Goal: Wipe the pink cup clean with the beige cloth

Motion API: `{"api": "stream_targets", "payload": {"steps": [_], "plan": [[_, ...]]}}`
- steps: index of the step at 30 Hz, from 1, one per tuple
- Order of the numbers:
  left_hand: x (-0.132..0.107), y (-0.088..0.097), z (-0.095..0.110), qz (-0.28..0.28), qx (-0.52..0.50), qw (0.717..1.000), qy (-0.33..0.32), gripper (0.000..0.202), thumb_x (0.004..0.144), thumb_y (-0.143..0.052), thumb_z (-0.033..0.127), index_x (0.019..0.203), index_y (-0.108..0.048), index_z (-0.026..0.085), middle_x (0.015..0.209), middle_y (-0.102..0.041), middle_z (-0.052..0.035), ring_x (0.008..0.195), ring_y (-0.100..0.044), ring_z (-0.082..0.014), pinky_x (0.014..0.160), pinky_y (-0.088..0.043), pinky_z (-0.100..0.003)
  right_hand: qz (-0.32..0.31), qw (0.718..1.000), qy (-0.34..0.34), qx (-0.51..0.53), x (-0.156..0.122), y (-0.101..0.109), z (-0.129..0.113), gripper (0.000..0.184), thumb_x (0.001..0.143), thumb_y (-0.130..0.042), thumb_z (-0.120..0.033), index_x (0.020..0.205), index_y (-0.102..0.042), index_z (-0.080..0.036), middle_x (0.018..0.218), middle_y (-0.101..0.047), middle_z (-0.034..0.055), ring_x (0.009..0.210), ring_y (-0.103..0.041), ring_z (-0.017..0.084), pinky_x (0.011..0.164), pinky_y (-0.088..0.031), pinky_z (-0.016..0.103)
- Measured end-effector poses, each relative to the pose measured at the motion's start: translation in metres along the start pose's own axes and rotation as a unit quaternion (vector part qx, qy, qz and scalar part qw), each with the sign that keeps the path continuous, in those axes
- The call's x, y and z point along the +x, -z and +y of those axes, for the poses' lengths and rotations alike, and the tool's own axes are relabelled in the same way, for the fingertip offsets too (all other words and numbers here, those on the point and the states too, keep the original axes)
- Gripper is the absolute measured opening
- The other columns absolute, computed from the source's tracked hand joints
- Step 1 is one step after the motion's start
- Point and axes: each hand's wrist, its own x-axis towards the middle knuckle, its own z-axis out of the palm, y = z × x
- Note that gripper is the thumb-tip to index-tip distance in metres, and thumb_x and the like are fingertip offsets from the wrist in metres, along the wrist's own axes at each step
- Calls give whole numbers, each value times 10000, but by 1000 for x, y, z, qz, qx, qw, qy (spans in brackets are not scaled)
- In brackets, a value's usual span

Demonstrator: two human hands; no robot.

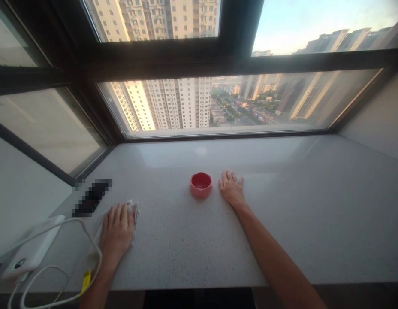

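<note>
My left hand [117, 229] lies flat on a folded white cloth [134, 214], which shows past the fingertips and along the right side of the hand. The palm hides most of the cloth. To the right, my right hand [231, 189] rests palm down on the sill, fingers spread, holding nothing. Just left of it, with a small gap between, a small pink bowl [200, 186] with a wavy rim and a darker red inside stands upright. Neither hand touches the bowl.
The pale speckled windowsill [173, 240] runs up to a dark window frame [202, 137]. At the left lie a white box-shaped device [41, 244], a looping white cable [97, 249] with a yellow tag [86, 281], and a dark, blurred-out object [92, 197].
</note>
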Motion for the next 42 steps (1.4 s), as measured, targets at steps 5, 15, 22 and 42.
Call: {"api": "stream_targets", "payload": {"steps": [5,15,22,42], "plan": [[-62,-30,150,-59,-93,991,-78,679,1101,-298,449,1710,-359,154,1737,-409,-212,1672,-283,-393,1369,-227,-680,1,1000,2,3,-1,0,1,670,1118,-217,-396,1713,-331,-111,1813,-266,143,1676,-215,349,1326,-103,692],[-22,-22,268,-76,-239,964,-89,720,1129,-243,416,1771,6,208,1826,-202,-149,1708,-140,-325,1387,-239,-650,7,1000,9,8,-1,1,3,668,1124,-221,-414,1708,-345,-116,1812,-270,136,1674,-227,339,1331,-101,682],[123,-36,170,-106,-79,986,-102,644,1122,-233,347,1694,-333,69,1774,-354,-180,1696,-236,-296,1390,-244,-512,-6,1000,10,7,1,1,2,669,1121,-217,-402,1714,-333,-113,1816,-243,159,1682,-206,350,1325,-101,691],[123,-72,160,-174,-14,974,-145,682,1132,-191,425,1703,-324,76,1803,-253,-171,1696,-239,-292,1389,-173,-520,32,999,4,-11,-38,47,-26,697,1134,-191,-378,1707,-260,13,1827,-99,213,1707,-66,398,1327,-104,717]]}}
